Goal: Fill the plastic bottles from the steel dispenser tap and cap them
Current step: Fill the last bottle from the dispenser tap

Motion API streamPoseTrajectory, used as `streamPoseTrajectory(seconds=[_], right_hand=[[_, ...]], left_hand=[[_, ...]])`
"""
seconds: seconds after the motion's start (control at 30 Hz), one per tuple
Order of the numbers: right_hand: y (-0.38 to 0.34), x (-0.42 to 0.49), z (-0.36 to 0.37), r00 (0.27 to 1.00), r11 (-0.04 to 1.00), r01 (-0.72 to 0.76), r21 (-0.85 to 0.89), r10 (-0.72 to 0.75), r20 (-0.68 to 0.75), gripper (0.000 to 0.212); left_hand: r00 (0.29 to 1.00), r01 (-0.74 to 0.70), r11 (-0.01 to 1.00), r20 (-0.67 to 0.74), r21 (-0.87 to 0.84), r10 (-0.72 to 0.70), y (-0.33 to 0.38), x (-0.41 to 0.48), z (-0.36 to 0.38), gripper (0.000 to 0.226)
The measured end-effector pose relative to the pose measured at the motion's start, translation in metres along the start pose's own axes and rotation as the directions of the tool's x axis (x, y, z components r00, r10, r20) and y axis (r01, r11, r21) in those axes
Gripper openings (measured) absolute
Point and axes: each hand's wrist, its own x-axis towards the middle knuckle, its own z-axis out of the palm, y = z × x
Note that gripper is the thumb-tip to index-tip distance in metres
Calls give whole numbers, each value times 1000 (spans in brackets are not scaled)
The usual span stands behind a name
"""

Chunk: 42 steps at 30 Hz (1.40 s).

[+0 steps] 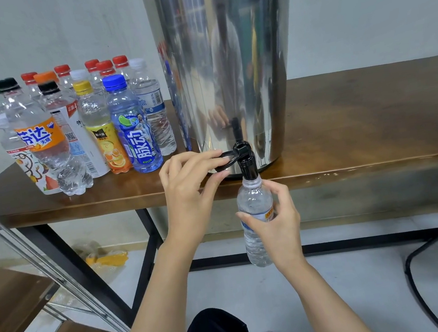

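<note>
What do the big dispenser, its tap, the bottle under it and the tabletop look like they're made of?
Dispenser: polished steel, mirror-like reflections.
Tap: glossy black plastic, probably; no metallic shine.
Bottle: thin clear plastic, see-through with ribbed walls.
Tabletop: seemingly varnished brown wood, streaky grain and sheen, though possibly laminate.

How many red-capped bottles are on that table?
5 red-capped bottles, all in the back row: one toward the left, one middle, three nearest the steel dispenser. Others may be hidden.
</note>
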Motion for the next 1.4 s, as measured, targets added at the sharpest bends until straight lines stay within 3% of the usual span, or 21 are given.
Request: streamPoseTrajectory(seconds=[1.07,1.27,1.4], right_hand=[[2,-1,1,1000,1000,-13,6,13,1,69],[0,0,0,1000,1000,-13,10,13,3,68],[0,0,0,1000,1000,-9,7,9,-1,68]], left_hand=[[999,27,999,-26,-27,-28,0,-3,4,18],[992,127,984,16,-124,-126,9,4,6,27],[994,106,979,24,-174,-103,6,3,13,29]])
